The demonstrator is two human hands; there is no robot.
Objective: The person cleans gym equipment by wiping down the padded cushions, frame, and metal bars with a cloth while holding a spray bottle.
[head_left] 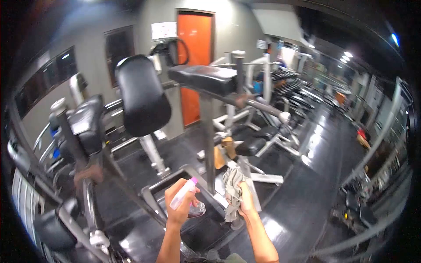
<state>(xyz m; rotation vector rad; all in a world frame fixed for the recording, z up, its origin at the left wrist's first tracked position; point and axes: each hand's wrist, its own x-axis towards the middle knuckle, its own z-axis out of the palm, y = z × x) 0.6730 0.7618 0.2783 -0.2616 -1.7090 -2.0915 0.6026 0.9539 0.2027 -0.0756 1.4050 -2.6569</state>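
Note:
My left hand is wrapped round a spray bottle with a white trigger head and a pink nozzle. The clear lower part of the bottle shows below my fingers. In my right hand is a crumpled grey-and-white striped cloth, hanging down past the fingers. Both hands are held low in front of me, apart from each other. Just beyond them stands a gym machine with a black padded backrest and black padded arm rests, one on the right and one on the left.
A grey metal post rises close ahead of my hands. The machine's base frame lies on the dark floor. Farther off are an orange door, a weight bench and racks of dumbbells. A walkway runs along the right.

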